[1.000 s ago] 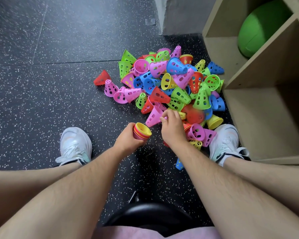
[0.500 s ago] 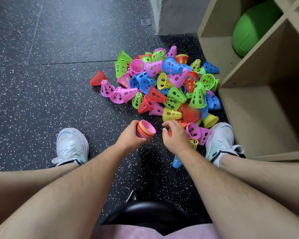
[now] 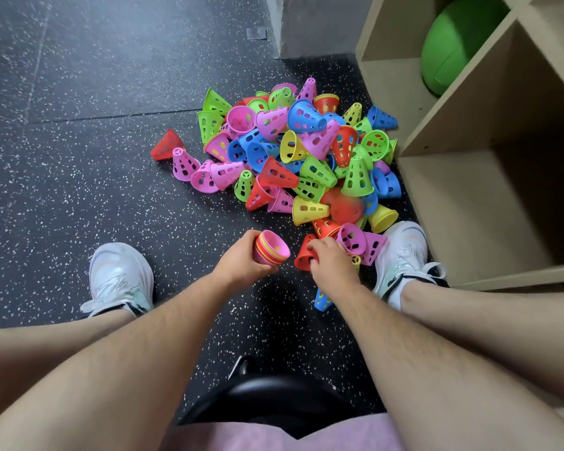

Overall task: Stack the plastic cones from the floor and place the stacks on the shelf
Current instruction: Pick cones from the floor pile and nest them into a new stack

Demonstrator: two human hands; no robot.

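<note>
A heap of perforated plastic cones (image 3: 300, 157) in pink, green, blue, yellow and red lies on the dark speckled floor. My left hand (image 3: 241, 263) grips a short stack of nested cones (image 3: 272, 248), open mouth up, with a pink one innermost. Just to its right, my right hand (image 3: 331, 262) curls its fingers round a red cone (image 3: 305, 255) at the near edge of the heap. The beige shelf unit (image 3: 469, 203) stands to the right of the heap, its lower compartment open toward me.
A green ball (image 3: 453, 43) fills an upper shelf compartment. My white shoes (image 3: 121, 278) (image 3: 401, 255) flank the hands, the right one touching the heap. A lone blue cone (image 3: 321, 301) lies under my right forearm. A black stool seat (image 3: 274, 402) is below me.
My right hand put a pink cone into the stack, which earlier showed yellow inside. It then moved down to the red cone at the heap's near edge and took hold of it.
</note>
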